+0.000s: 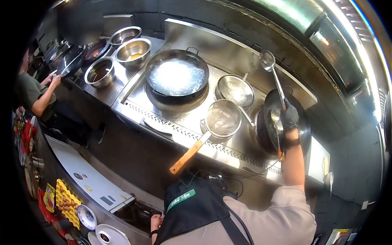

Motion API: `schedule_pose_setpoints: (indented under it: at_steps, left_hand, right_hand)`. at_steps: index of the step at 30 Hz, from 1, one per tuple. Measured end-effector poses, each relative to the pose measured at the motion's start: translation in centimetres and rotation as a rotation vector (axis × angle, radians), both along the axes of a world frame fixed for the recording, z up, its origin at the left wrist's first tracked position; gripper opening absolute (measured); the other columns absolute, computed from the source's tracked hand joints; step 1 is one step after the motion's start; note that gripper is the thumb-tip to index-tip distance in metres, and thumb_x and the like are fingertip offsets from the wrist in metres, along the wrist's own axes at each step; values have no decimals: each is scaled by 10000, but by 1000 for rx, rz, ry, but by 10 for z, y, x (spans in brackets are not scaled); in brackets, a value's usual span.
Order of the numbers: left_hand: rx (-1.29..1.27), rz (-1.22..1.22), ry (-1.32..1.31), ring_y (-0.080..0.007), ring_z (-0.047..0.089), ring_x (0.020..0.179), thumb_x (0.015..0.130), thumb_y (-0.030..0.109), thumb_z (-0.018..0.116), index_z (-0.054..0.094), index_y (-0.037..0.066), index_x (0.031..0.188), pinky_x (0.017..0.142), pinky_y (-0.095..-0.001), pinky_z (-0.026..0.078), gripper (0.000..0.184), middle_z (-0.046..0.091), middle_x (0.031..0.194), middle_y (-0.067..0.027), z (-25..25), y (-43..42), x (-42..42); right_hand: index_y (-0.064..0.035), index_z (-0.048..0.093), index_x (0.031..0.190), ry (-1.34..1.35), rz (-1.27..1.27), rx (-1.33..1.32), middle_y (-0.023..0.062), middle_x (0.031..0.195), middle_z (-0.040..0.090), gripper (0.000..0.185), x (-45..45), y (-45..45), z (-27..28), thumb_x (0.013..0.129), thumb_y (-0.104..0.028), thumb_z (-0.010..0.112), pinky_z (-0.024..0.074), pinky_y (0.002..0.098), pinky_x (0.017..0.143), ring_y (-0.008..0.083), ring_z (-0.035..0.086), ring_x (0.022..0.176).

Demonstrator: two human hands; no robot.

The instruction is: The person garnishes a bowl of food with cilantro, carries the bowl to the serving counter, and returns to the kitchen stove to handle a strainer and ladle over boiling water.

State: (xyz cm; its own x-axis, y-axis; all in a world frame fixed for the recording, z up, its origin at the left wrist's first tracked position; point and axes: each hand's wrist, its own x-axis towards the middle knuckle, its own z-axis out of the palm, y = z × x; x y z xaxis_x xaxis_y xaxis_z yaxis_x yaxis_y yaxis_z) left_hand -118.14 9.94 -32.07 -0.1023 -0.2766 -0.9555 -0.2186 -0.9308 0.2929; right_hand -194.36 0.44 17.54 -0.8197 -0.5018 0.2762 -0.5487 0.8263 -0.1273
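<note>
My right hand [290, 116], in a black glove, is closed around the handle of a long metal ladle [267, 61]. The ladle's bowl points up and away, in front of the steel back panel. Under that hand lies a black wok [301, 130] on the right of the stove, with a second spoon-like utensil [276, 115] over it. Low in the view, my left hand [156, 222] is closed beside my apron, and what it may hold is too small to make out. A wire-mesh strainer [223, 118] with a wooden handle and a perforated strainer [235, 90] rest left of the wok.
A large wok [177, 77] of bright, shiny liquid sits mid-stove. Steel bowls [133, 54] stand to its left. A co-worker [41, 94] holds a pan at far left. Behind me, a counter carries an egg tray [67, 203] and plates [87, 217].
</note>
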Motion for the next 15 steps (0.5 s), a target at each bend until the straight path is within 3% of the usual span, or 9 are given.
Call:
schedule_pose_setpoints:
  at_steps: [1,2,4,7,12,14,15]
  left_hand:
    - [185,132,146,-165,589,563,936,150,484,560,38,952,490,-285,484,136,616,738,-69,-2,-7,4]
    - [183,127,148,-165,589,563,936,150,484,560,38,952,490,-285,484,136,616,738,-69,-3,-6,3]
    - [-239,-108,-59,-173,596,562,946,151,477,550,38,976,497,-295,502,138,616,750,-77,36,-14,-19]
    - [-282,-233,-66,-174,607,569,951,153,477,543,36,989,501,-303,516,140,619,762,-84,45,-30,-23]
    - [-377,-268,-71,-172,617,579,952,166,485,545,34,993,499,-302,515,151,625,773,-87,54,-45,-28]
    - [-375,-230,-43,-171,620,581,953,167,483,545,33,996,498,-301,515,154,628,776,-90,48,-48,-31]
    - [-396,-292,-48,-170,619,579,944,173,492,550,33,985,496,-300,512,157,633,781,-96,47,-48,-32]
  right_hand:
    - [-184,571,1256,1,-4,-2,208,1023,638,381,4,2,-1,890,-251,490,478,470,793,389,608,949]
    - [-181,574,1253,-34,-8,45,215,1014,638,382,9,5,-3,886,-248,491,479,471,794,395,610,942]
    - [-136,593,1221,-3,108,29,227,980,643,371,3,23,-22,876,-230,493,486,465,792,397,620,919]
    - [-82,610,1179,3,197,-119,235,968,643,350,4,38,-33,867,-198,502,491,452,790,397,625,904]
    - [-34,612,1153,-129,95,-158,249,1028,623,333,14,36,-19,857,-157,525,484,426,810,380,610,975]
    - [-21,618,1131,-41,196,-161,210,1000,655,319,2,37,-37,857,-163,539,494,398,764,348,636,898]
    - [-21,620,1117,-144,252,-320,174,969,664,308,18,37,-28,850,-157,553,493,379,740,317,632,834]
